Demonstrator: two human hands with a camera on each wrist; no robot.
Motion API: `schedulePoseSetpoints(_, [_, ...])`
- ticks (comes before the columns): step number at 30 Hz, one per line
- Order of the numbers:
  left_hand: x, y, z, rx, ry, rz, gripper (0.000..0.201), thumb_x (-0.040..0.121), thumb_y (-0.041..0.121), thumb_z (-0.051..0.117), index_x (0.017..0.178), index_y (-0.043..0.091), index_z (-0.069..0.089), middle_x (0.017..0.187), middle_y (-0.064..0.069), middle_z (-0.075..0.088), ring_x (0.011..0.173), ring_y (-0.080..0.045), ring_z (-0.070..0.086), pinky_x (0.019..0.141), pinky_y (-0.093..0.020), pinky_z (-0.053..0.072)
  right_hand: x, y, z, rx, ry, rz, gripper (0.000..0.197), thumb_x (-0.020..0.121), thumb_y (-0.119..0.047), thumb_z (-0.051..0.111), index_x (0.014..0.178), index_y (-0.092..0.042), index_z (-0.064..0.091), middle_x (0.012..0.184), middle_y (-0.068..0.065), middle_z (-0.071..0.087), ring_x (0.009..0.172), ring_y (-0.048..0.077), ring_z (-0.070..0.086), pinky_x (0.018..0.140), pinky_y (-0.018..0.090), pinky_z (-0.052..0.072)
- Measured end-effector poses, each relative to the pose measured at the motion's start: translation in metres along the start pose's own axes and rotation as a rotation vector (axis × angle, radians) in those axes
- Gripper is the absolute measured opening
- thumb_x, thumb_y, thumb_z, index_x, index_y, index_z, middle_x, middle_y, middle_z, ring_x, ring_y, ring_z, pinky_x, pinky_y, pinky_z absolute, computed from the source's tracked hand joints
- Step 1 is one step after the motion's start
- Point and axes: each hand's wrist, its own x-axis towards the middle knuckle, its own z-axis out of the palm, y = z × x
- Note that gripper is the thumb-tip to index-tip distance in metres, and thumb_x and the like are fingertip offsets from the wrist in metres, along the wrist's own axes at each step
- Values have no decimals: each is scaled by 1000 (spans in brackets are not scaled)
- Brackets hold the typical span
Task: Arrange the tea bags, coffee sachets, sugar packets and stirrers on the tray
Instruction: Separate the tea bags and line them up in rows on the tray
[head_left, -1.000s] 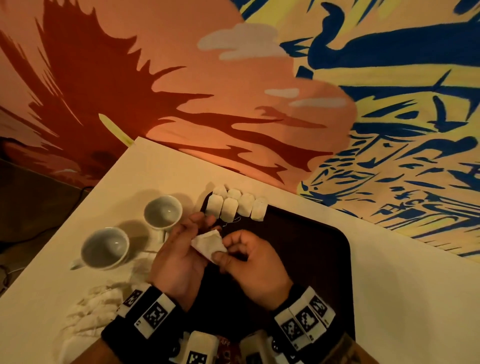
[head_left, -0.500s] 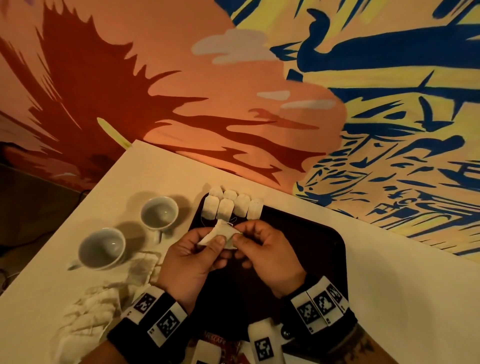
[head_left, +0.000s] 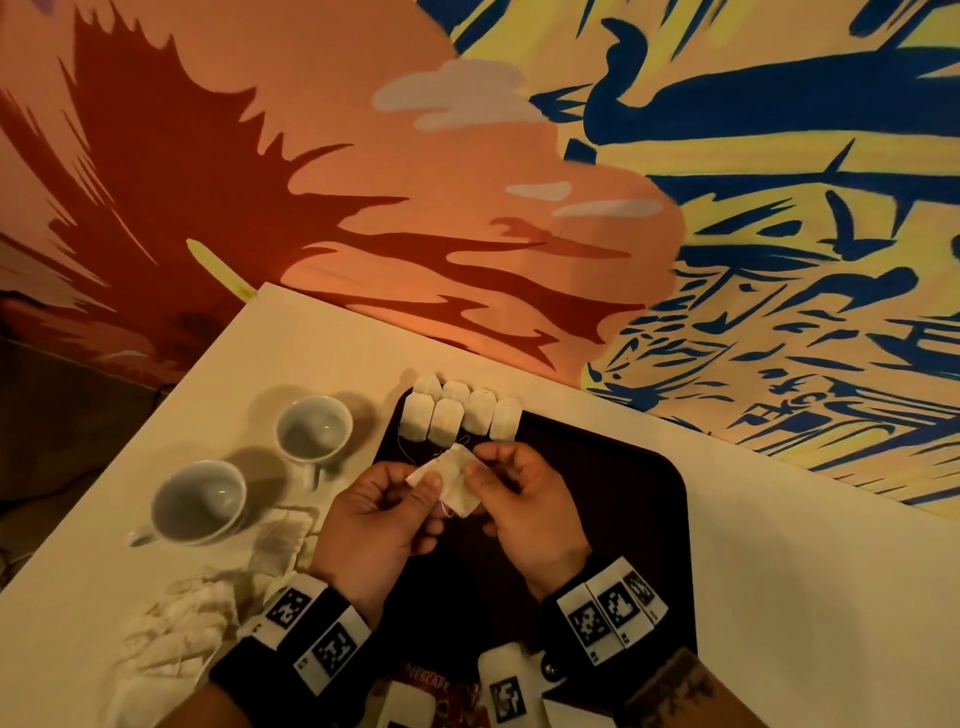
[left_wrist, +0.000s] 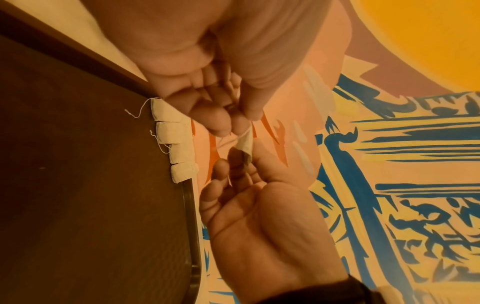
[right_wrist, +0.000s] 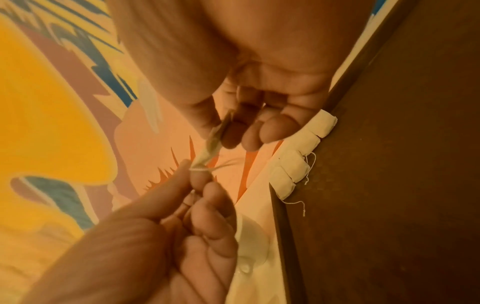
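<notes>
A white tea bag (head_left: 453, 482) hangs over the dark tray (head_left: 628, 525), pinched from both sides. My left hand (head_left: 434, 489) grips its left edge under the thumb, and my right hand (head_left: 480, 475) pinches its right edge. The left wrist view shows the tea bag (left_wrist: 245, 144) edge-on between the fingertips, and so does the right wrist view (right_wrist: 211, 150). Several tea bags (head_left: 462, 415) lie in a tight row in the tray's far left corner, strings trailing, just beyond my hands.
Two empty white cups (head_left: 314, 426) (head_left: 200, 501) stand on the white table (head_left: 810, 597) left of the tray. A loose pile of tea bags (head_left: 182, 623) lies near my left wrist. A red coffee sachet (head_left: 431, 686) shows at the bottom edge. A painted wall rises behind.
The tea bag has been turned between my hands and carried slightly toward the row. My right hand has shifted its pinch to the bag's right edge.
</notes>
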Motion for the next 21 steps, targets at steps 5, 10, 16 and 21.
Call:
schedulePoseSetpoints(5, [5, -5, -3, 35, 36, -58, 21, 90, 28, 69, 79, 10, 66, 72, -9, 69, 65, -19, 60, 58, -30, 48, -1, 9, 2, -78, -7, -102, 14, 92, -24, 70, 99, -36, 67, 96, -12, 72, 88, 8, 69, 75, 28, 53])
schedulePoseSetpoints(10, [9, -5, -8, 49, 21, -92, 22, 89, 30, 70, 71, 17, 70, 77, -13, 69, 73, -27, 61, 69, -37, 49, -5, 18, 3, -333, -190, -204, 42, 76, -44, 77, 116, -44, 62, 132, -19, 49, 123, -3, 49, 105, 25, 45])
schedulePoseSetpoints(16, [10, -8, -9, 173, -1, -158, 23, 88, 32, 70, 74, 15, 73, 83, -14, 75, 85, -37, 72, 91, -53, 55, -6, 21, 13, -534, -236, -289, 33, 86, -41, 70, 118, -42, 61, 124, -20, 53, 115, -5, 50, 98, 22, 46])
schedulePoseSetpoints(21, [14, -9, -11, 225, 79, -186, 33, 75, 53, 69, 80, 21, 73, 84, -8, 75, 87, -32, 72, 93, -51, 54, 0, 23, 12, -566, -269, -215, 18, 99, -32, 56, 111, -35, 69, 103, -16, 69, 94, -3, 63, 85, 21, 52])
